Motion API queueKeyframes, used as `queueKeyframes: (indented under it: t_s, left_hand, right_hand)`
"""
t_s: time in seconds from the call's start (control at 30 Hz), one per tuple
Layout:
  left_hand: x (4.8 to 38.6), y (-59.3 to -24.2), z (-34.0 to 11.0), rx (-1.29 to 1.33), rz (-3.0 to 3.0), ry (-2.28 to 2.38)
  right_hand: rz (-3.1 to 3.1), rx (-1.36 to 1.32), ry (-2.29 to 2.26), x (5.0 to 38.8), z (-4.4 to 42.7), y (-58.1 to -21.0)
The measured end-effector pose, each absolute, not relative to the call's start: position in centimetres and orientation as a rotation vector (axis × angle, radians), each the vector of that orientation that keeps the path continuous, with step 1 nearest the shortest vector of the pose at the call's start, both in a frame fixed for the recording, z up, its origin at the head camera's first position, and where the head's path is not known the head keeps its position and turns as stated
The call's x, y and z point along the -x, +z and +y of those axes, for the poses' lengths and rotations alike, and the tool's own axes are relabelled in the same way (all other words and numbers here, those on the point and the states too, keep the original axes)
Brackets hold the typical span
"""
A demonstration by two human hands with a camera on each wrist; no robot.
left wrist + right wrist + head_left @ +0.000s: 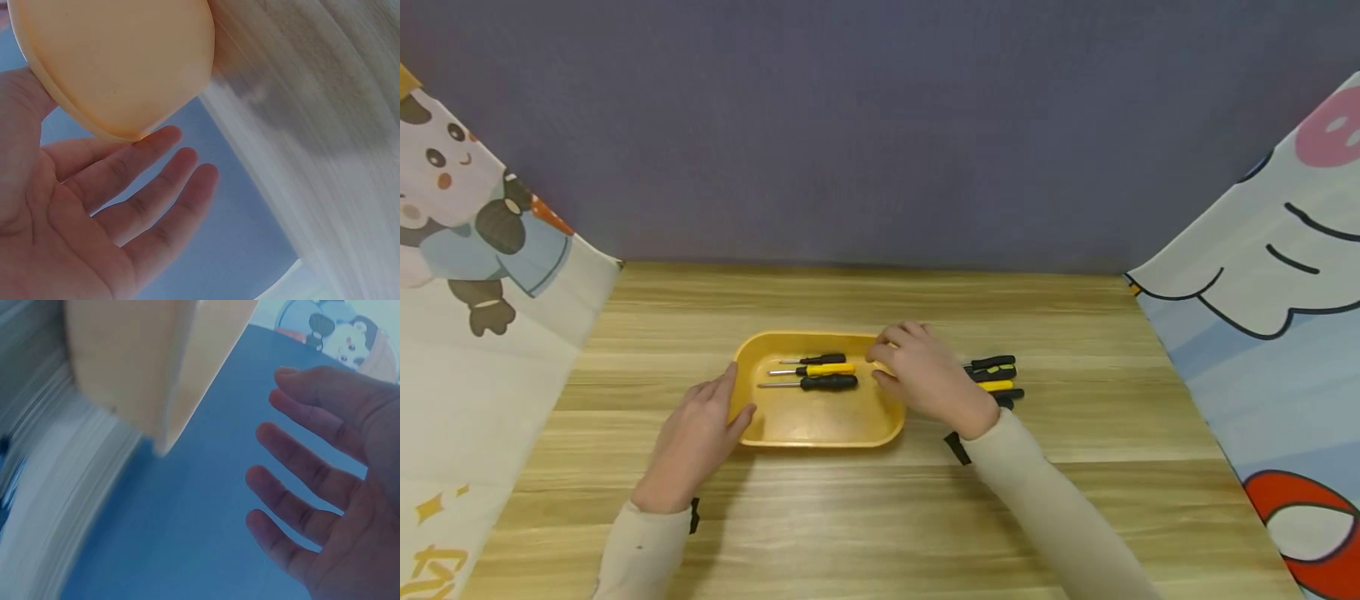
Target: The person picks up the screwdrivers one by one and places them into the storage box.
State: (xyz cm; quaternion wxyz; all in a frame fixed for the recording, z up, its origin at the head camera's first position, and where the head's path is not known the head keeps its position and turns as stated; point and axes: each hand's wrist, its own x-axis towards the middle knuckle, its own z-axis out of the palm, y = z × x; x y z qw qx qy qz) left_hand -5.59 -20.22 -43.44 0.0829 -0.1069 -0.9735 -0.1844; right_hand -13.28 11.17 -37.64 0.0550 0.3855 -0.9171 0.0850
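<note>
A yellow tray (816, 427) sits on the table with three screwdrivers lying side by side in it: a small black-handled one (831, 359), a yellow-handled one (831, 369) and a larger black-handled one (831, 382). My left hand (696, 429) holds the tray's left rim, thumb over the inside and fingers outside. In the left wrist view its fingers (172, 134) extend loosely beside the tray wall. Over the tray's right end is my right hand (928, 375). The right wrist view shows its fingers (294, 469) loosely bent, holding nothing and apart from the tray (125, 369).
Right of the tray, several screwdrivers (997, 386) with black and yellow handles lie bunched, partly hidden by my right hand. The wood-grain table (865, 517) meets a grey-blue panel (880, 150) at the back. Cartoon-printed sheets (1285, 250) stand along both sides.
</note>
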Motion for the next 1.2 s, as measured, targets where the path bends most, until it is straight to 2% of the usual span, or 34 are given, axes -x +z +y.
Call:
queueKeyframes:
  t_s: [0.57,1.2]
  left_hand:
    - [5.6,-43.5,-20.1,0.313,-2.889,-0.557]
    - [5.5,-43.7,-20.1,0.303,-2.875,-0.563]
  right_hand:
    - [-2.703,-0.908,0.394,11.8,21.2,-39.3]
    - [-2.793,-0.713,0.360,11.7,26.9,-43.9]
